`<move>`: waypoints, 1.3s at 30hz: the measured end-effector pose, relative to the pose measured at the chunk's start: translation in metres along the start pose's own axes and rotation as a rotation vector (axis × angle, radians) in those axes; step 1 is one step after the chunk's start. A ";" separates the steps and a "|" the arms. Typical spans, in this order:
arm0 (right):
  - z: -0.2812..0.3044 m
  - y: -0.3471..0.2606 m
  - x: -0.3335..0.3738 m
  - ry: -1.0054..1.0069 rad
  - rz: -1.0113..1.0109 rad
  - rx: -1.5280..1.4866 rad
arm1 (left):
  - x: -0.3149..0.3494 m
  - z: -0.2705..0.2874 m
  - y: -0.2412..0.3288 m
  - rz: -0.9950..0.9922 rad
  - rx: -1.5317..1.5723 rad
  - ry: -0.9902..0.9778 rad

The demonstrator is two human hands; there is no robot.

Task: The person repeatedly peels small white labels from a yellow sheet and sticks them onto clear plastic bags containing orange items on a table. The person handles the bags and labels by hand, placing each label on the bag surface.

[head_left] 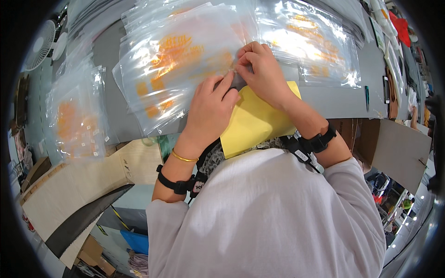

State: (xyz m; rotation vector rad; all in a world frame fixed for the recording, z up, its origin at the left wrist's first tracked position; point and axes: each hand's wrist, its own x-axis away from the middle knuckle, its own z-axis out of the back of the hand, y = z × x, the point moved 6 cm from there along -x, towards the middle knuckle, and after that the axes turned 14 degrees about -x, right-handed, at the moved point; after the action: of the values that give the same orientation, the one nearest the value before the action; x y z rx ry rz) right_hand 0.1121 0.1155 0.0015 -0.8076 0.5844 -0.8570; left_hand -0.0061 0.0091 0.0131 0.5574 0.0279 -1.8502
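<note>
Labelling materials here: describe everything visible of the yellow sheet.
The yellow sheet looks like paper, faintly creased, straight-edged. It lies askew across the gray table's near edge, one corner reaching toward the pale shirt. The right hand partly covers it; the left hand is at its left side. Contact with either is unclear.

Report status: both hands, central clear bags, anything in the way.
Left hand, right hand: fingertips close together, any grip unclear. Central clear bags: overlapping pile, orange print, beside fingertips. Yellow sheet: partly behind right wrist, not covering fingers.

Plastic bags (178, 58) and cartons (401, 150) show a packing workshop.
</note>
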 end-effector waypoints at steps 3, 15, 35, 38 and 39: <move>0.002 -0.013 -0.001 -0.082 0.071 0.257 | 0.001 -0.002 0.001 0.013 0.007 -0.021; -0.010 0.017 -0.157 0.026 0.130 0.155 | 0.003 -0.001 0.003 0.039 0.020 -0.020; -0.008 0.023 -0.153 0.077 0.283 0.191 | 0.007 0.024 0.009 0.276 0.279 -0.058; -0.007 0.017 -0.148 0.118 0.359 0.132 | 0.011 0.020 0.007 0.409 0.374 -0.075; -0.006 0.015 -0.147 0.118 0.325 0.145 | 0.015 0.013 0.005 0.526 0.439 -0.174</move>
State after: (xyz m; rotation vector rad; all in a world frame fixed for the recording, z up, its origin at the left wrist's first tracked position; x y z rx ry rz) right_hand 0.0354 0.2423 0.0055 -0.5145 0.7262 -0.6414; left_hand -0.0105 -0.0102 0.0202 0.6292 -0.5999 -1.3786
